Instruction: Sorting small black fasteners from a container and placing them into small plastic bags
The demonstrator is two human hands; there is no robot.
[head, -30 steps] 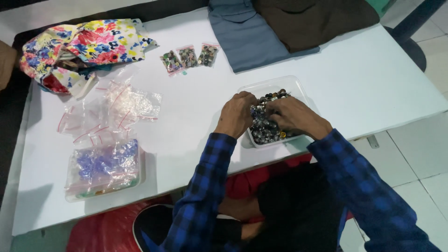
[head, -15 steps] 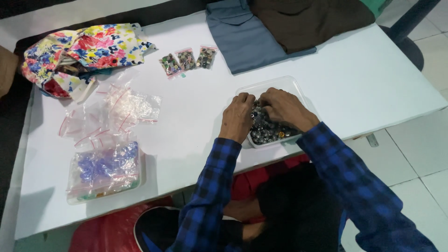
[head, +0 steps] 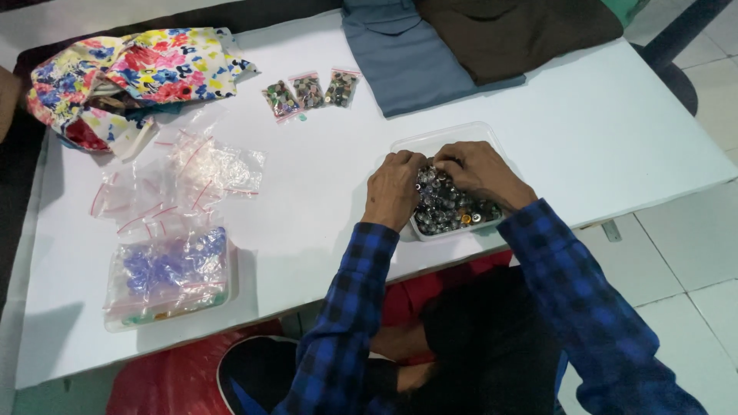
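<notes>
Two hands worked inside one clear plastic tray (head: 407,146) that sat near the front edge of the white table (head: 615,131). The tray served as the landmark: it was filled with small round pieces (head: 453,211), dark and shiny, perhaps buttons or beads. The left hand (head: 393,188) lay over the tray's left wall with its fingers curled down into the heap; the right hand (head: 478,173) reached in from the tray's right side, fingers bent over the pieces. Their fingertips met above the heap, close together, but whether either pinched a piece could not be told, as the knuckles hid the tips.

The pieces looked hard, light and smooth, so they would likely slip and roll if spilled; one at a time seemed best taken by a fingertip pinch on its rim. The tray looked thin and flexible, and loaded as it was it would probably sag if lifted by one corner, so a grip on two opposite walls seemed safer.

Behind the tray and to its left lay three small filled bags (head: 310,92) in a row. Further left of the tray were loose empty zip bags (head: 192,173), and nearer the front a second container of blue pieces (head: 169,269). A flowered cloth (head: 131,73) lay far left; folded blue cloth (head: 407,54) and brown cloth (head: 515,31) lay behind the tray.
</notes>
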